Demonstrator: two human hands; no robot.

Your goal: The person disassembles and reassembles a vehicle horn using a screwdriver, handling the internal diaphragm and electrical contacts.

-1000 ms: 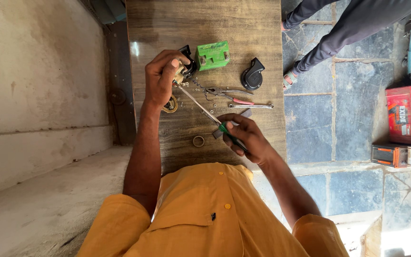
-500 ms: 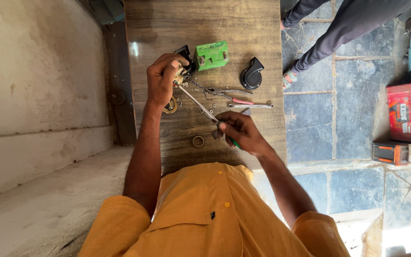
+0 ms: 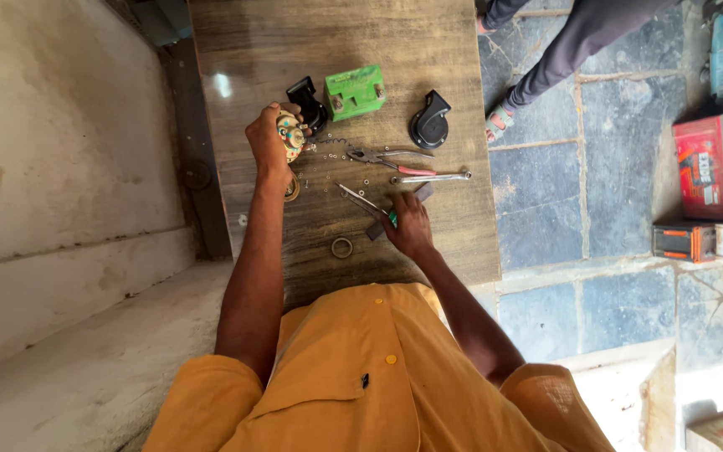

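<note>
The left hand [image 3: 268,141] is curling its fingers closed around a small round part [image 3: 289,134] with a pale, coloured face, holding it just above the wooden desk [image 3: 253,42] near the left edge, with the flat face turning toward the camera. The right hand [image 3: 410,228] is lying low on the desk with its fingers closed on a screwdriver [image 3: 363,201] with a green handle; its thin metal shaft is stretching along a diagonal, the tip pointing up and to the left toward the round part, the handle hiding under the fingers. One dark grey block [image 3: 399,211] is lying partly under that hand. Farther up the desk, one green box-shaped battery [image 3: 355,92] is sitting between two black horn-like housings [image 3: 430,121], one at each side. One pair of pliers [image 3: 391,159] with red grips and one spanner [image 3: 433,177] are lying side by side, both long axes running left to right. One small ring [image 3: 341,247] is resting near the person's body, and tiny screws, too small to count, are scattering around the tools
</note>
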